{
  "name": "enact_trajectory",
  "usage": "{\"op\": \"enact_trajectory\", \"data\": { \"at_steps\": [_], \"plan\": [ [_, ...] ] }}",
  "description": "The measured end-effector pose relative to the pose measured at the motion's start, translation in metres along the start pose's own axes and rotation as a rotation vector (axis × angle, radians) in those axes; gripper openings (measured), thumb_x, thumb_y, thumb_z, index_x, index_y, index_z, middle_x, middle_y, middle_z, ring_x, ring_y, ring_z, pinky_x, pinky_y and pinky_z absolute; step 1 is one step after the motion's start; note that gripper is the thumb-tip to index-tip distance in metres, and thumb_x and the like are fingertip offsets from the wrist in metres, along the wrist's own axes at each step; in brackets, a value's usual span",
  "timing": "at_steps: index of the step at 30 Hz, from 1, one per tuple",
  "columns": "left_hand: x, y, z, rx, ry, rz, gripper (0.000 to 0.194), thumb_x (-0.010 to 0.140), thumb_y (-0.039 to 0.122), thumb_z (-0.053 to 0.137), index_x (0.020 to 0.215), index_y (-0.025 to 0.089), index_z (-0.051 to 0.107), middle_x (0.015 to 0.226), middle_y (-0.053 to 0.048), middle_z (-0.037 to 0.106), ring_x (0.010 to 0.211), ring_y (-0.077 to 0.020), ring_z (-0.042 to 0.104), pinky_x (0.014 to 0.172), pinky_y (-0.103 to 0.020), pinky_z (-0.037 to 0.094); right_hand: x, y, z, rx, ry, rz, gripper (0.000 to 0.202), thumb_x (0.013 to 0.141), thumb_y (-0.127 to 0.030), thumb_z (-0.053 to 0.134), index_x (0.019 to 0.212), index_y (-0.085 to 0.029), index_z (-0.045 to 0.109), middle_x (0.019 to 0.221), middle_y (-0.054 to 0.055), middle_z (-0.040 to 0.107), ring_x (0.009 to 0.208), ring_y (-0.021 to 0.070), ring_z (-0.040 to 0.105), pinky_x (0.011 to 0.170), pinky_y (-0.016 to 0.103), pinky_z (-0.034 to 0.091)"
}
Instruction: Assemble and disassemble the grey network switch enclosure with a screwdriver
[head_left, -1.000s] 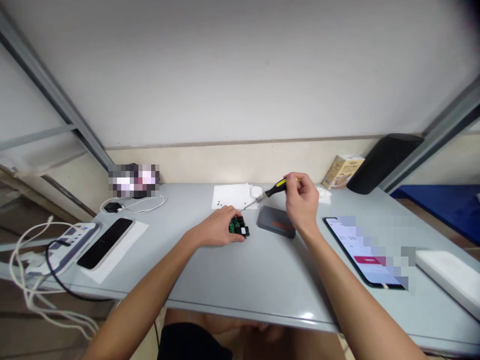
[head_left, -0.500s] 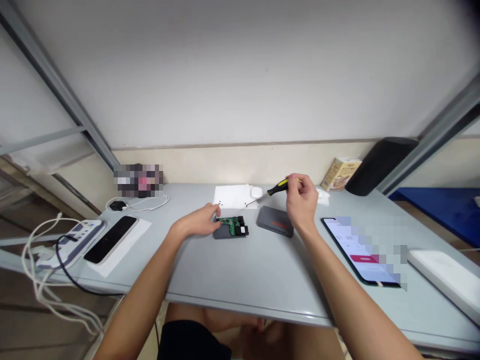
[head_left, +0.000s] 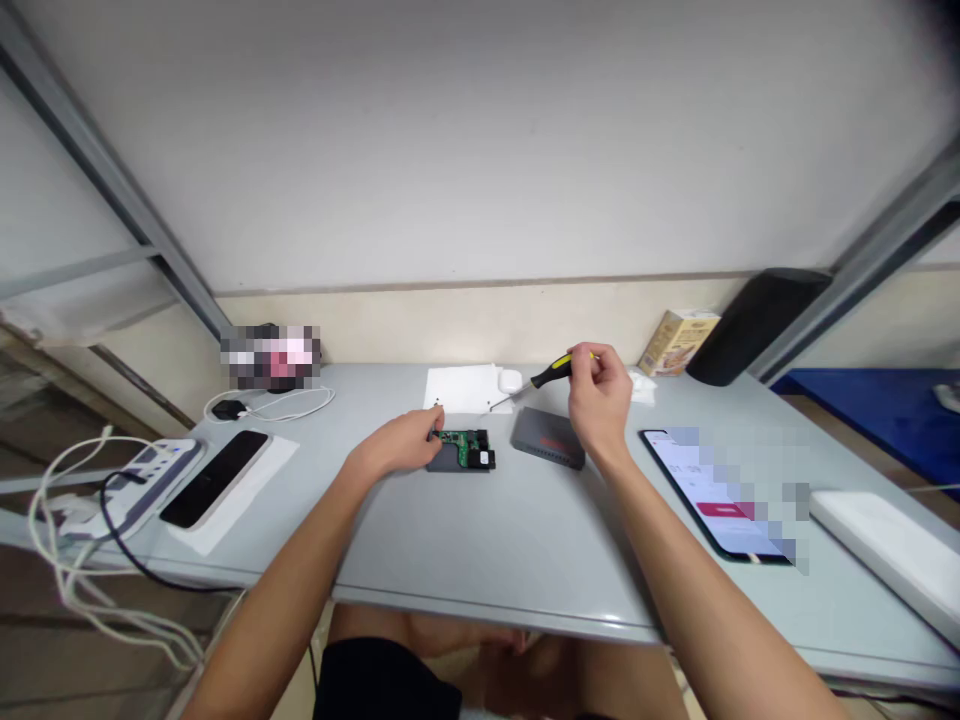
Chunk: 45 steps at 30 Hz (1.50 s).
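Note:
My right hand [head_left: 604, 395] is closed round the black and yellow handle of a screwdriver [head_left: 551, 371]. Its shaft slants down to the left, and the tip is at the front edge of a sheet of white paper [head_left: 461, 385]. A tiny dark screw [head_left: 488, 403] lies beside the tip. At the left end of a green circuit board [head_left: 469, 440] in a grey case half, my left hand [head_left: 409, 438] has its fingers closed on the edge; some fingertips are hidden. Between the board and my right hand lies the grey case cover [head_left: 547, 437], with slots along its side.
A small white case [head_left: 511, 381] touches the paper's right side. Left are a dark-screened phone [head_left: 216, 480] and a power strip [head_left: 154, 485] with tangled cables. A lit tablet [head_left: 712, 500], a white box [head_left: 889, 550], a carton [head_left: 677, 342] and a black cylinder [head_left: 757, 325] stand or lie right.
The whole view has shifted slightly. The screwdriver tip stays close to the paper's front edge, and my left hand keeps its place at the board's left end.

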<state>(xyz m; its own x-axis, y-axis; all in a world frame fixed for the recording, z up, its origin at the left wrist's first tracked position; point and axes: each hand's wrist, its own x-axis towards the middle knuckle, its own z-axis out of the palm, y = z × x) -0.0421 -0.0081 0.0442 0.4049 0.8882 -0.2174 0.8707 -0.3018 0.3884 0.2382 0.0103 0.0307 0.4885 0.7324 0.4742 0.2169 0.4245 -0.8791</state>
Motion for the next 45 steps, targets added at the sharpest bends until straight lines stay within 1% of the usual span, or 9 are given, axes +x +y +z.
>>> {"op": "enact_trajectory", "data": {
  "at_steps": [4,7,13,16,22,27,32,38,45],
  "plan": [
    [0.003,-0.004,0.0,-0.057,-0.017,0.026,0.008,0.087,0.024,0.053,0.095,0.023,0.051,0.085,-0.002,0.064,0.071,-0.0189,0.054,0.062,-0.031,0.037,0.001,0.002,-0.001,-0.004,0.009,-0.011,0.039,0.095,-0.058,0.064,0.088,-0.02,0.065,0.06,-0.008,0.038,0.054,0.0105,0.034,0.053,0.027,0.025],
    [0.004,-0.004,0.001,-0.072,0.008,0.045,0.004,0.09,0.027,0.052,0.09,0.023,0.053,0.086,-0.002,0.065,0.07,-0.0187,0.054,0.062,-0.03,0.037,0.002,0.003,-0.001,0.007,0.007,-0.01,0.039,0.095,-0.059,0.064,0.089,-0.02,0.065,0.06,-0.008,0.039,0.054,0.0105,0.033,0.053,0.027,0.025],
    [0.004,-0.001,0.004,-0.029,0.044,0.035,0.004,0.088,0.023,0.053,0.085,0.022,0.054,0.088,-0.004,0.067,0.072,-0.0193,0.057,0.064,-0.03,0.038,0.002,0.001,-0.002,0.009,0.012,-0.018,0.038,0.095,-0.057,0.064,0.088,-0.02,0.065,0.059,-0.008,0.037,0.053,0.0103,0.033,0.052,0.026,0.025],
    [0.002,0.001,0.005,0.012,0.046,0.032,0.008,0.092,0.022,0.05,0.086,0.022,0.055,0.087,-0.005,0.067,0.072,-0.0206,0.058,0.063,-0.031,0.039,0.001,0.001,-0.002,0.009,0.003,-0.013,0.037,0.096,-0.057,0.063,0.089,-0.02,0.065,0.059,-0.008,0.037,0.053,0.0103,0.033,0.051,0.026,0.024],
    [-0.003,0.015,0.016,0.27,0.082,0.004,0.022,0.102,0.016,0.036,0.104,0.016,0.058,0.098,-0.015,0.067,0.079,-0.0274,0.065,0.07,-0.036,0.044,0.0,0.002,0.0,-0.003,-0.004,-0.014,0.037,0.096,-0.056,0.063,0.088,-0.021,0.064,0.059,-0.008,0.035,0.053,0.0105,0.032,0.052,0.026,0.023],
    [-0.004,0.024,0.019,0.283,0.098,-0.059,0.028,0.099,0.007,0.035,0.115,0.013,0.058,0.1,-0.019,0.068,0.08,-0.0301,0.067,0.069,-0.037,0.045,-0.002,0.002,0.001,-0.016,-0.005,-0.016,0.035,0.097,-0.055,0.062,0.088,-0.021,0.064,0.059,-0.009,0.035,0.053,0.0106,0.032,0.053,0.027,0.024],
    [-0.001,0.023,0.014,0.242,0.09,-0.068,0.022,0.103,0.015,0.037,0.108,0.016,0.059,0.1,-0.015,0.069,0.081,-0.0275,0.066,0.068,-0.035,0.041,-0.003,0.002,0.001,-0.024,-0.019,0.002,0.034,0.096,-0.053,0.062,0.088,-0.021,0.064,0.059,-0.009,0.035,0.053,0.0108,0.032,0.053,0.027,0.024],
    [-0.001,0.022,0.013,0.037,0.074,-0.054,0.011,0.095,0.017,0.048,0.088,0.022,0.054,0.089,-0.006,0.069,0.073,-0.0213,0.06,0.061,-0.032,0.035,-0.005,0.003,0.003,-0.012,-0.035,-0.015,0.034,0.097,-0.053,0.062,0.089,-0.021,0.064,0.06,-0.009,0.034,0.054,0.0109,0.032,0.053,0.027,0.024],
    [0.0,0.027,0.016,-0.01,0.107,-0.097,0.009,0.093,0.017,0.051,0.086,0.022,0.054,0.088,-0.005,0.068,0.071,-0.0193,0.058,0.06,-0.031,0.034,-0.007,0.003,0.004,-0.013,-0.042,-0.014,0.035,0.098,-0.054,0.061,0.088,-0.021,0.064,0.06,-0.008,0.034,0.054,0.0112,0.032,0.053,0.027,0.025]
  ]
}}
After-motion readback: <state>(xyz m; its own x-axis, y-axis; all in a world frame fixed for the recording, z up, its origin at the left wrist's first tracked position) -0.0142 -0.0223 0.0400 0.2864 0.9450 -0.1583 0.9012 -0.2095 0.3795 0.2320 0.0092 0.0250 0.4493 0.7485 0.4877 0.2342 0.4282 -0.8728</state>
